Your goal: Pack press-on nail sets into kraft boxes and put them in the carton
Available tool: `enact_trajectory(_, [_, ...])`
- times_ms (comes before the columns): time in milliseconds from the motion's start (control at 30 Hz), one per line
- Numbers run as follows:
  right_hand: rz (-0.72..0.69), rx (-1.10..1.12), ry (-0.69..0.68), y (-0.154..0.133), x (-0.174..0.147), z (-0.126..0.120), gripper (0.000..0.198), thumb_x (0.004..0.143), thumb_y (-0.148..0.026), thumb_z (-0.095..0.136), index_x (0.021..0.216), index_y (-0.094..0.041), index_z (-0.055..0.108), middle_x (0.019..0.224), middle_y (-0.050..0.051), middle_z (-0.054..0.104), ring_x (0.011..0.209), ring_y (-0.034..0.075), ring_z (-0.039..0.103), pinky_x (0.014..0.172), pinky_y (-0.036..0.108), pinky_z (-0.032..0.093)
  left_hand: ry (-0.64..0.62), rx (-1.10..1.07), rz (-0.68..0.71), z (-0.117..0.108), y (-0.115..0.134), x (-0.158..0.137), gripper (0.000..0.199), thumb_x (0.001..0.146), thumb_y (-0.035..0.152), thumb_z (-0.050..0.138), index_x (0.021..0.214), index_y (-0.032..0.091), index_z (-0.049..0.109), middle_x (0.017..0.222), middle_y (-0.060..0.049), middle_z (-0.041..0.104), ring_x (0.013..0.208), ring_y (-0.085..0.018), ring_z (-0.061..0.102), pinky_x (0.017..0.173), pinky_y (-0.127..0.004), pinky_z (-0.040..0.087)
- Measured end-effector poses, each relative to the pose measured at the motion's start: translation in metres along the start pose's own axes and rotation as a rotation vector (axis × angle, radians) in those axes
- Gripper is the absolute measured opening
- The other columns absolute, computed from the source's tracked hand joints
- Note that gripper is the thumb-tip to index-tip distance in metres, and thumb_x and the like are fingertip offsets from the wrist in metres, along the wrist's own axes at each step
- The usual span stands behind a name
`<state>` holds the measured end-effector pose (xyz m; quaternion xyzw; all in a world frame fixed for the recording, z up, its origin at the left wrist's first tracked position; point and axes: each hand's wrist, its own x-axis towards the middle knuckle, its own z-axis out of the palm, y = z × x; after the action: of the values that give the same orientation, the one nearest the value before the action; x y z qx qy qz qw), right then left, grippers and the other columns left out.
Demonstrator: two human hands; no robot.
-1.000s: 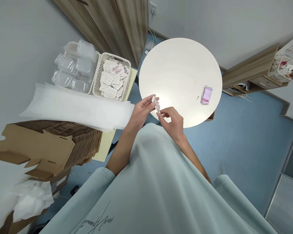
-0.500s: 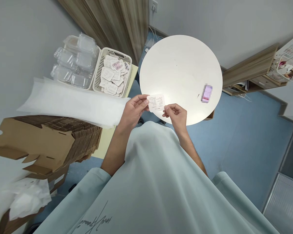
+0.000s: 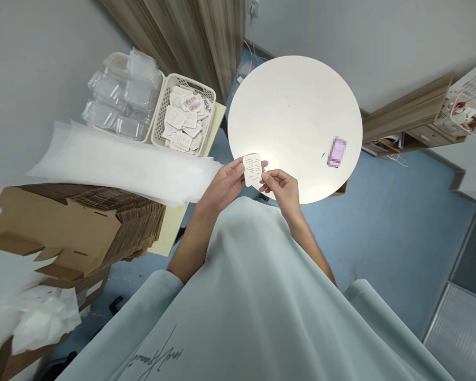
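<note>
A small white printed card (image 3: pixel 253 170) with rounded corners is held between my two hands, over the near edge of the round white table (image 3: pixel 297 106). My left hand (image 3: pixel 227 185) grips its left side, thumb on the front and fingers behind. At the card's right edge, my right hand (image 3: pixel 282 188) pinches with thumb and fingertips. Rows of small text face me. To the left, a white basket (image 3: pixel 155 138) holds many similar cards (image 3: pixel 181 120), one showing a pink pattern.
Left of the cards, another basket holds clear plastic boxes (image 3: pixel 122 98). White sheets (image 3: pixel 135 169) and a stack of flat brown cardboard (image 3: pixel 75 227) lie nearer. A pixelated purple item (image 3: pixel 337 152) rests on the table's right side. A wooden shelf (image 3: pixel 410 119) stands far right.
The card has turned and now looks narrower, angled away. My left hand has shifted right, its fingers showing past the card's right edge, and my right hand has moved slightly left.
</note>
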<state>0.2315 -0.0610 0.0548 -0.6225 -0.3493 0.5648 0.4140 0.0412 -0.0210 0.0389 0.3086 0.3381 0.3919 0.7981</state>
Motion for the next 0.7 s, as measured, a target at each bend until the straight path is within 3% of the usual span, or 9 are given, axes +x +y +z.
enact_trajectory(133, [-0.158,-0.162,0.091,-0.006,-0.009,0.003,0.046,0.09,-0.07,0.09,0.105,-0.028,0.079,0.099,0.001,0.082,0.081,0.019,0.073,0.083,0.038,0.065,0.115,0.092,0.007,0.004,-0.003,0.005,0.065,0.094,0.071,0.09,0.138,0.023,0.083,0.152,-0.017,0.08,0.147,-0.037,0.072,0.128,-0.052,0.054])
enact_trajectory(300, [-0.298,-0.301,0.082,-0.01,-0.014,0.009,0.035,0.097,-0.063,0.087,0.103,-0.03,0.079,0.104,0.002,0.081,0.082,0.019,0.074,0.085,0.039,0.065,0.193,0.206,0.022,0.011,-0.003,0.01,0.067,0.091,0.07,0.093,0.138,0.024,0.082,0.154,-0.017,0.079,0.144,-0.036,0.074,0.125,-0.051,0.057])
enact_trajectory(533, [-0.306,-0.334,0.141,-0.007,-0.008,0.005,0.032,0.103,-0.061,0.079,0.099,-0.029,0.082,0.1,0.002,0.083,0.083,0.02,0.075,0.084,0.039,0.066,0.217,0.308,0.075,0.014,0.004,0.013,0.067,0.09,0.068,0.094,0.14,0.025,0.081,0.156,-0.015,0.078,0.154,-0.037,0.068,0.125,-0.051,0.058])
enact_trajectory(700, [-0.221,-0.224,0.191,-0.008,-0.001,-0.009,0.04,0.099,-0.067,0.082,0.095,-0.027,0.083,0.095,0.002,0.083,0.08,0.02,0.076,0.082,0.038,0.066,0.344,0.346,0.087,0.001,0.0,0.017,0.059,0.087,0.064,0.096,0.129,0.024,0.085,0.136,-0.015,0.085,0.137,-0.037,0.077,0.104,-0.046,0.067])
